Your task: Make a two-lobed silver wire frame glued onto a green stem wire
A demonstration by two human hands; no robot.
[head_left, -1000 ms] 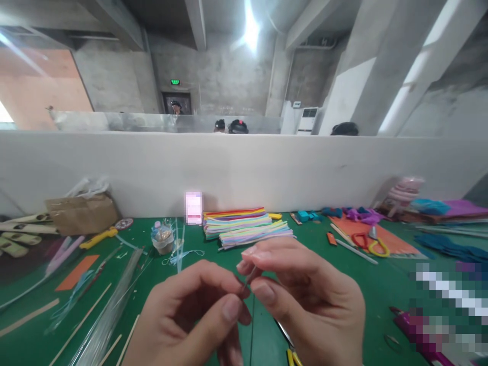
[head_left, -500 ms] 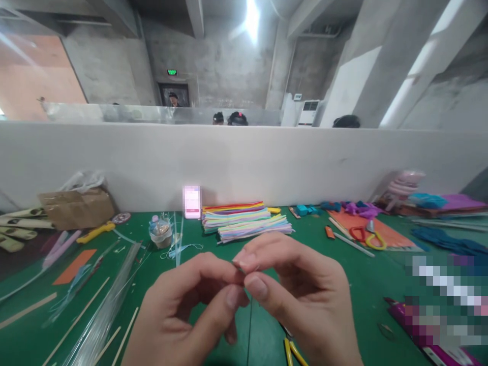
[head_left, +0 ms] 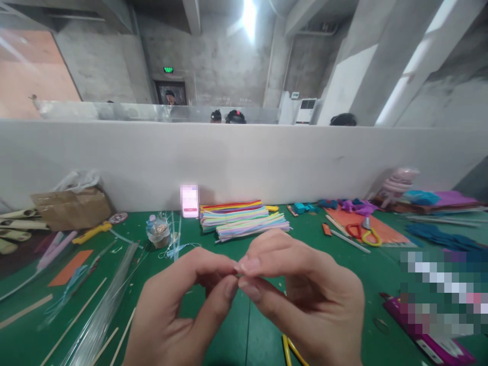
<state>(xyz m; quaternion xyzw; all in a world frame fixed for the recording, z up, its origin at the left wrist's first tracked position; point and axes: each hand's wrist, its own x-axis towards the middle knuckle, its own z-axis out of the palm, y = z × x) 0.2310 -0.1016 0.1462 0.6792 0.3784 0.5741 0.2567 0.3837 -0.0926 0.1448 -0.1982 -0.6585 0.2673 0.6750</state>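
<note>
Something small and thin is right where the two hands meet, up above the green table. Fingers cover most of it, so I can't tell what it is. The left hand has its thumb and pointer finger pinched on it, and the right hand does the same from the other side — the fingertips of both hands touch or almost touch. The right hand's other fingers are curled and close together; I can't tell how the left hand's other fingers are. Below the hands, two yellow handles poke up from the bottom edge. Behind the hands lies a pile of colorful fuzzy sticks, with a bright phone standing just beside it against the white wall. A little cup full of bits is near the phone. On the left lies a bunch of clear, shiny strands. Over on the right, a red and yellow tool lies by an orange sheet — and a purple pack is nearer.
</note>
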